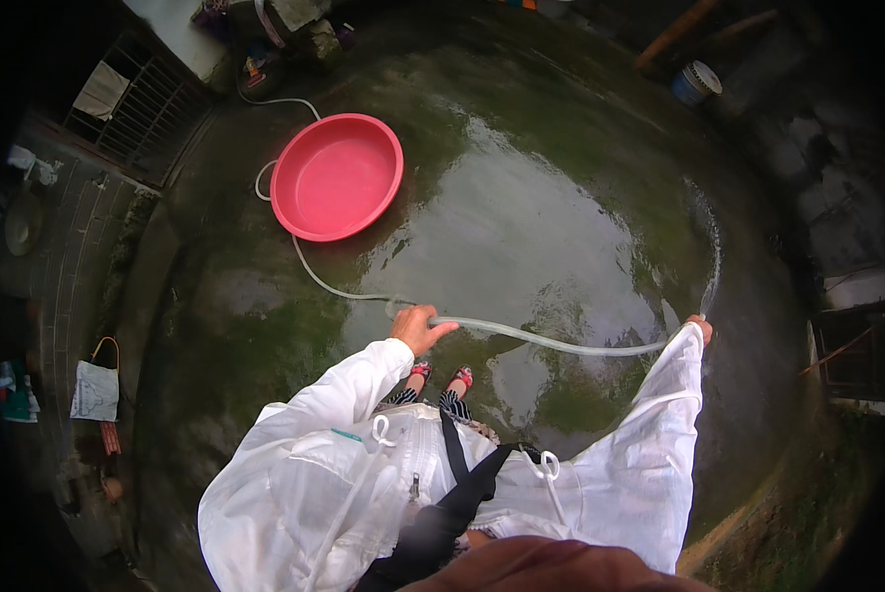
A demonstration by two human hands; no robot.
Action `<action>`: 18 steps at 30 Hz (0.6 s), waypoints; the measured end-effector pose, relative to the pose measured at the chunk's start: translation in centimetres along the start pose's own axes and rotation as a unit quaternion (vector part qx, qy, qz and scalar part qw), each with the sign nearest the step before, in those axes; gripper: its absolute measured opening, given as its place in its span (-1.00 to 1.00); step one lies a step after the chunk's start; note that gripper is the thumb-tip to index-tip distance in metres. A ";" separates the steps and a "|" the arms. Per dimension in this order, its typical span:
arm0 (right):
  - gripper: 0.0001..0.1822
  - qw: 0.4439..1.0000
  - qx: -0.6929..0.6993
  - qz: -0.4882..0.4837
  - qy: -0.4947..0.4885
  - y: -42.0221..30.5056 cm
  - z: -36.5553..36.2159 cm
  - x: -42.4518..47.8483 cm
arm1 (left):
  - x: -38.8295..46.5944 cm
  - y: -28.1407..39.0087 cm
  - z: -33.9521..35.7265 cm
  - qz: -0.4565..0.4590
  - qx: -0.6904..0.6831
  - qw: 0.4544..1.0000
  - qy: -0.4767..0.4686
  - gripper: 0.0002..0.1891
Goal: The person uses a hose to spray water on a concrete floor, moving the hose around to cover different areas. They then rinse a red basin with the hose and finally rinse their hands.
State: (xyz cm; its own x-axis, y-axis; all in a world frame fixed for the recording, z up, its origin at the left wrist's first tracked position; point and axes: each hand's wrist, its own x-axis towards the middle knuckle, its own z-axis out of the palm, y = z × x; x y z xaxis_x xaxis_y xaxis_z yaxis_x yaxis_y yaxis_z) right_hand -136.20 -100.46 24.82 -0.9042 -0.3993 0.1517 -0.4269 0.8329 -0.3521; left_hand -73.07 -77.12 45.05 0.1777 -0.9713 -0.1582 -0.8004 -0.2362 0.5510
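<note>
A pale, translucent hose (553, 342) stretches between my two hands in front of my body. My left hand (417, 328) grips it near the middle, above my feet. Far out to the right, my right hand (700, 330) is closed around the hose's end, partly covered by the white sleeve. From there a jet of water (715, 251) sprays out over the wet concrete floor (487, 222). Beyond my left hand, the hose runs back beneath a round pink plastic basin (338, 177). Nothing shows inside the basin.
A barred door or gate (142, 103) with a cloth over it stands at the upper left. Along the left wall hangs a white bag (96, 391). A bucket (696, 83) stands at the upper right, near wooden poles (675, 33). Green patches and standing water cover the floor.
</note>
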 end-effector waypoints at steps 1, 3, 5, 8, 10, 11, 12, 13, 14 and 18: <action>-0.72 0.999 -0.002 0.052 -0.012 0.2 -0.9 0.1 | 0.0 -0.1 -0.1 0.003 -0.002 1.000 0.004 -0.48; -0.70 0.992 0.009 0.013 -0.122 -2.1 -5.2 -4.1 | -0.8 -0.5 -0.6 -0.035 -0.007 0.999 -0.029 -0.49; -0.72 0.995 -0.015 -0.007 -0.103 -2.6 -7.5 -4.9 | -0.8 -0.4 -1.0 -0.025 -0.011 1.000 -0.010 -0.50; -0.71 0.989 -0.025 -0.035 -0.141 -5.3 -7.6 -7.1 | -1.5 -1.3 -1.4 -0.041 -0.010 0.999 -0.001 -0.52; -0.69 0.982 -0.025 -0.096 -0.160 -5.8 -6.2 -7.1 | -1.7 -1.2 -2.1 -0.032 -0.006 0.999 0.000 -0.53; -0.67 0.977 -0.023 -0.139 -0.161 -5.8 -5.7 -6.8 | -1.8 -1.3 -2.3 -0.029 -0.008 1.000 0.000 -0.53; -0.66 0.972 -0.005 -0.156 -0.176 -6.5 -5.4 -7.5 | -2.2 -1.6 -2.5 -0.033 -0.008 0.999 0.002 -0.53; -0.65 0.967 0.014 -0.173 -0.189 -7.3 -5.5 -8.1 | -2.5 -1.8 -2.6 -0.037 -0.005 0.999 0.002 -0.53; -0.66 0.965 0.025 -0.179 -0.191 -8.0 -5.7 -8.5 | -2.7 -2.0 -2.7 -0.041 -0.003 0.999 0.002 -0.53; -0.67 0.974 -0.017 -0.167 -0.153 -9.8 -7.9 -9.0 | -3.4 -2.3 -2.6 -0.046 -0.001 0.999 0.013 -0.53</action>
State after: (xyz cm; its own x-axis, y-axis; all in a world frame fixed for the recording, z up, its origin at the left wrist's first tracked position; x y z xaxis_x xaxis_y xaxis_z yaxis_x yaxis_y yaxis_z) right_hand -124.01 -101.98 34.18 -0.6701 -0.7416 -0.0320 -0.7015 0.6468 -0.2992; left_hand -70.36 -73.31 46.43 0.2661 -0.9457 -0.1865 -0.7790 -0.3250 0.5362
